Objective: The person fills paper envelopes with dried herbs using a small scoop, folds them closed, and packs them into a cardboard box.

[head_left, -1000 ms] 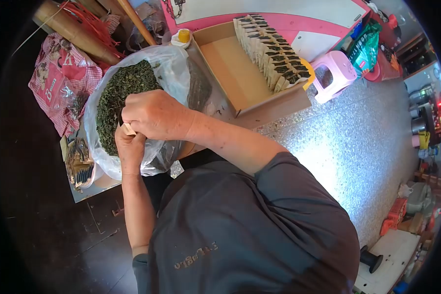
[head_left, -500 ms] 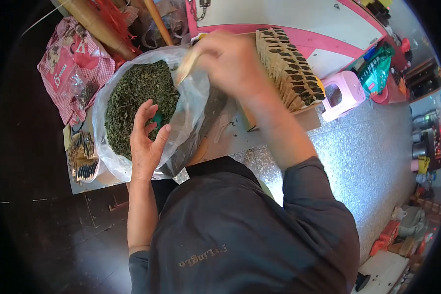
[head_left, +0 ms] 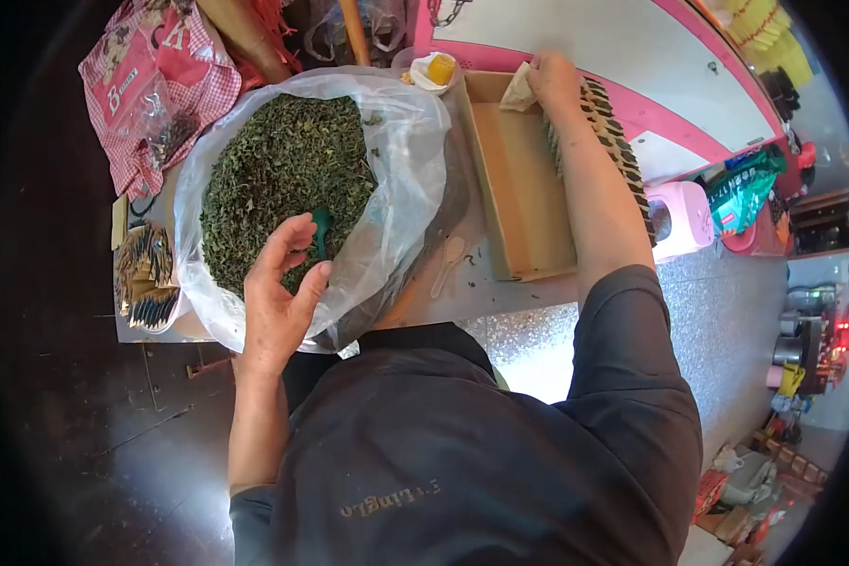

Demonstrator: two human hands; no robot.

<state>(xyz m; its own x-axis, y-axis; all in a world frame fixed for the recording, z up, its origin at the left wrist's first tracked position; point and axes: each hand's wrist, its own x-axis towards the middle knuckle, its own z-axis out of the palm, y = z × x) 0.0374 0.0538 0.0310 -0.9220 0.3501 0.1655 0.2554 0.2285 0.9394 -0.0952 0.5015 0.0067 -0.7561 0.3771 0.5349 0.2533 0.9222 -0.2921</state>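
Observation:
My right hand (head_left: 555,87) is closed on a small pale paper pouch (head_left: 519,91) at the far end of a cardboard box (head_left: 492,179). Filled pouches (head_left: 613,127) with dark contents stand in rows along the box's right side, partly behind my forearm. Over the near edge of a large heap of dried green leaves (head_left: 288,165), my left hand (head_left: 278,288) is open, its fingers curved and apart. A clear plastic bag (head_left: 410,156) lines the heap. A green scoop (head_left: 322,229) rests in the leaves just beyond my left hand's fingers.
Folded pouches (head_left: 146,269) sit in a container at the table's left. A translucent plastic spoon (head_left: 448,264) lies between bag and box. A yellow-topped item (head_left: 439,69) stands at the back. A pink stool (head_left: 679,222) is on the right, a checked bag (head_left: 151,90) back left.
My right hand has moved right with the paper pouch, from above the plastic bag to the cardboard box's far end. My left hand stays open by the leaves. The view has shifted slightly.

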